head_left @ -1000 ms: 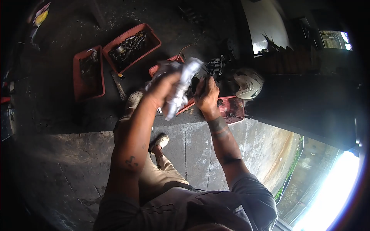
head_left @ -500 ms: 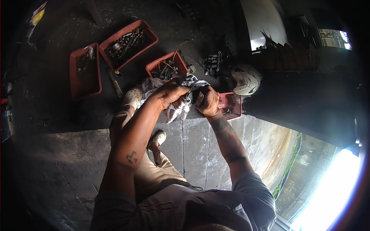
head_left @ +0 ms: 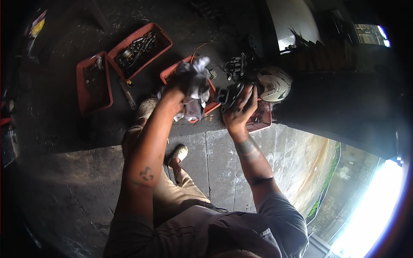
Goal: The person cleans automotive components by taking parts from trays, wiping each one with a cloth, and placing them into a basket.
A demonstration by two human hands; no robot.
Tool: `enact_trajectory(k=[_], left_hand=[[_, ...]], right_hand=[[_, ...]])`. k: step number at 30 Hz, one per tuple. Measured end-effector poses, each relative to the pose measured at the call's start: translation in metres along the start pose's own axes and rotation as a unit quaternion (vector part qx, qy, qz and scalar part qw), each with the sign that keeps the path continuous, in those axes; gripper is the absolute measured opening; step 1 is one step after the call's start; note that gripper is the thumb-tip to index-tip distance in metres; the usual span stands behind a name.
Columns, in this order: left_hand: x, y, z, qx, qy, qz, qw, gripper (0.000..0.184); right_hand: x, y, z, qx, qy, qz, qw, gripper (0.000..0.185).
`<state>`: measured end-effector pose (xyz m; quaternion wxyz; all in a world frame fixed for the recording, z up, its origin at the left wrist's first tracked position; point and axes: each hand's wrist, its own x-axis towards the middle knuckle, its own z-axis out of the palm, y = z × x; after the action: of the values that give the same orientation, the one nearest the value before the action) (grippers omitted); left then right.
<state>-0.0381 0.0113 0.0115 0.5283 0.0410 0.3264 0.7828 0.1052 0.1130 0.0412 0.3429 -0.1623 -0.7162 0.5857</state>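
Your left hand [head_left: 174, 97], centre of the frame, is curled round a bunched grey-and-white cloth [head_left: 195, 91]; motion blur and folds hide the fingers, so how tightly they press cannot be told. Your right hand [head_left: 241, 109], just right of centre, is partly curled, its long fingers rather straight, with a dark part [head_left: 230, 93] held between thumb and fingers; its exact shape is lost in shadow. Cloth and part are near each other, with a narrow gap between. For sound handling, you would do well to gather the loose folds into the left palm, lest they snag on the red tray [head_left: 169, 72] behind and below them, and to bring the right fingertips further round the part, since straight fingers may let it slip. Past the right hand, lower right of centre, stands a red basket [head_left: 268, 117], with a pale helmet [head_left: 275, 86] just above it in the frame; a metal assembly [head_left: 235, 66] with several tubes lies above the dark part. Toward the upper left, note a tray of metal pieces [head_left: 162, 46], a second, longer-looking tray [head_left: 91, 95] and, between these and your shoe [head_left: 147, 107], a brush [head_left: 127, 93]
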Motion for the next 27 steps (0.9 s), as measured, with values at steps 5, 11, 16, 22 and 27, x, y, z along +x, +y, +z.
enact_trajectory(k=[5, 11, 16, 22, 27], left_hand=[[-0.047, -0.001, 0.018, -0.023, -0.045, 0.053, 0.997, 0.046], [-0.048, -0.028, 0.030, 0.006, 0.061, 0.137, 0.989, 0.039], [-0.025, -0.032, -0.005, 0.003, 0.004, 0.064, 0.998, 0.044], [-0.016, 0.001, -0.020, -0.073, 0.185, 0.038, 0.979, 0.026], [-0.024, -0.013, -0.010, 0.269, 0.192, 0.171, 0.928, 0.017]], right_hand=[[0.013, -0.036, 0.024, -0.189, 0.148, 0.044, 0.970, 0.035], [-0.048, 0.030, 0.040, -0.103, 0.156, -0.120, 0.975, 0.047], [-0.038, 0.000, 0.039, -0.442, 0.122, -0.254, 0.851, 0.046], [-0.029, -0.098, 0.015, -0.307, -0.035, -0.092, 0.947, 0.066], [0.002, -0.141, -0.007, 0.353, -0.190, -0.094, 0.911, 0.043]])
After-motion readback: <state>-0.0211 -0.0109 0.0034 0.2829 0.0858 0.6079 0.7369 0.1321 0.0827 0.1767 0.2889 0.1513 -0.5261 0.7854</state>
